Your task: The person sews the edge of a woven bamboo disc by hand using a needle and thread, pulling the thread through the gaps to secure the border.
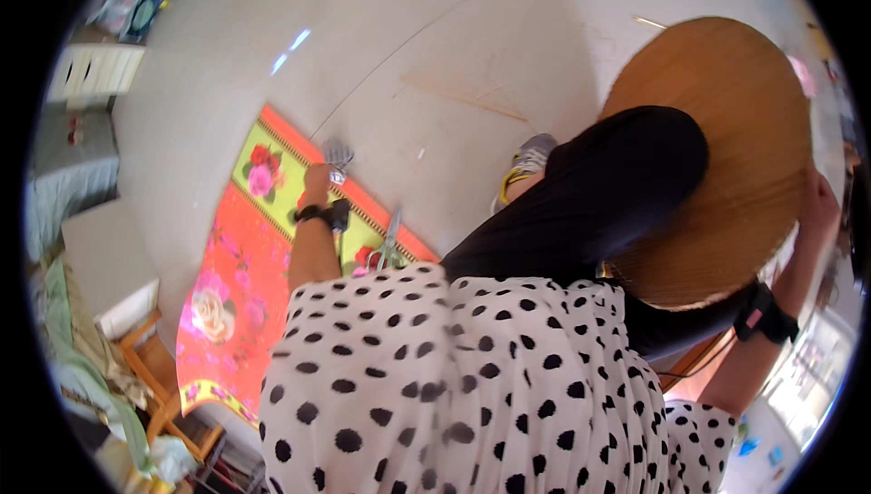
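While I watch this from afar through the head camera, the round brown board (744, 122) stands tilted at right, behind the black-trousered leg (581, 204). My right hand (822, 202) touches its outer rim; the board hides the fingers, so I cannot tell how tightly they close. At left, my left hand (315, 184) is over the yellow-green border of the floral sheet (236, 249), just beside a small grey item (337, 155) (too blurred for me to name). I can't make out whether those fingers are apart or together. Nearer the polka-dot top (472, 367), pale green scissors (387, 244) lie on the sheet. Beyond, on the grey floor (426, 104), I see a laced grey shoe (531, 160) and a thin tan strip (504, 112).
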Available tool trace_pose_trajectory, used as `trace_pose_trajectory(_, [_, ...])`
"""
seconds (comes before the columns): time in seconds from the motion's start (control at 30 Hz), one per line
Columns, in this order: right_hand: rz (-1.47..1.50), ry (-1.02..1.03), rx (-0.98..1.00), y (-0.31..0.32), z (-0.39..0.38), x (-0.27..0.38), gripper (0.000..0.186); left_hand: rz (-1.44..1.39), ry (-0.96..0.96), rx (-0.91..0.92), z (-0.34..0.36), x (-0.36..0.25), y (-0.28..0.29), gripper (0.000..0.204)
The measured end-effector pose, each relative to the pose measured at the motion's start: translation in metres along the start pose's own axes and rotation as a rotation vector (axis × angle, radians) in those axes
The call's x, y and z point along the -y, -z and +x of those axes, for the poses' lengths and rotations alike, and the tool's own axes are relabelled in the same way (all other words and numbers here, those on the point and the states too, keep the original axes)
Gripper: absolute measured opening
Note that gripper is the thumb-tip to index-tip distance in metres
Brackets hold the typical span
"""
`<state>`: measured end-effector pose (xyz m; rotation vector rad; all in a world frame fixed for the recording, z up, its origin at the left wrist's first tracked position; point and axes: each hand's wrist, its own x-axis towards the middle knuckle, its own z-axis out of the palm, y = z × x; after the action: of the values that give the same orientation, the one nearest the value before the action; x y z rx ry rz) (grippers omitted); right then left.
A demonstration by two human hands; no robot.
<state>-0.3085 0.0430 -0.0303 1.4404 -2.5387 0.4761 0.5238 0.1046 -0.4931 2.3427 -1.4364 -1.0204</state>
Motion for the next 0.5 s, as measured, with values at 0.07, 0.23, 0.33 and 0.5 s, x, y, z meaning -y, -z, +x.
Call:
trace_pose_trajectory(0.07, [-0.054,0.024,-0.023,0.003,-0.019,0.009,0.044,-0.633,-0.044,0.059,-0.007,-0.069,0.011,0.029])
trace_pose_trajectory(0.23, [0.072,0.055,0.011,0.005,-0.045,0.107,0.036,-0.716,-0.161,0.203,0.028,-0.213,0.040,0.031])
trace_pose_trajectory(0.33, [0.267,0.137,0.022,0.006,-0.055,0.116,0.036,-0.838,-0.492,0.284,0.004,-0.355,0.054,0.031])
trace_pose_trajectory(0.5, [0.357,0.126,0.068,0.009,-0.079,0.126,0.033,-0.842,-0.954,0.564,-0.085,-0.550,0.076,0.027])
